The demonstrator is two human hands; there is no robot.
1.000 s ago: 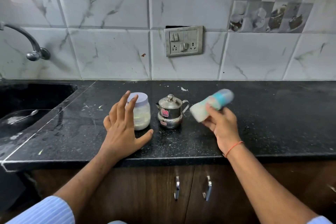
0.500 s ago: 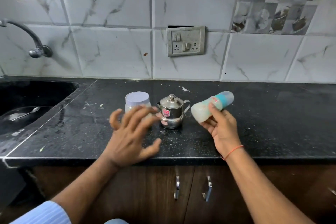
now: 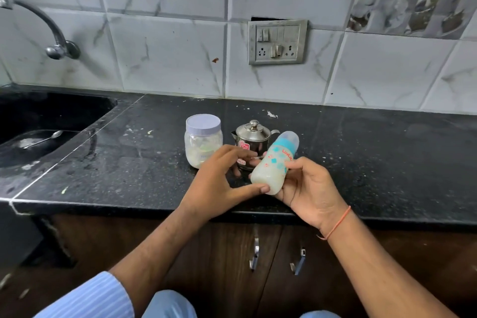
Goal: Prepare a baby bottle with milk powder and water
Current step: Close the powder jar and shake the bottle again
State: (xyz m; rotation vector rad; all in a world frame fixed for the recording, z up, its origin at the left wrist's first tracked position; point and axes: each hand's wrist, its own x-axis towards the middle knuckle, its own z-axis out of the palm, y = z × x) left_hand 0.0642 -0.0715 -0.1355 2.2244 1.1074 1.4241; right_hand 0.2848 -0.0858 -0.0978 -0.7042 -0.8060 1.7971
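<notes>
Holding the bottle (image 3: pixel 275 162) tilted, right hand (image 3: pixel 307 188) curled round it, left hand (image 3: pixel 219 183) pinching its base; both should grip firmly before uncapping.

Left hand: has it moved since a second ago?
Yes. The left hand has swung right, away from the powder jar, past the steel pot, and now touches the baby bottle.

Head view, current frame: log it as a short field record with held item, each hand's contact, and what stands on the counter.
held item: baby bottle, tilted, cap on, whitish contents
right hand: grips the bottle's lower body
left hand: thumb on the bottle's base, fingers at its side
counter: lidded jar, steel pot beside it, lid on
sink: spoon inside
</notes>
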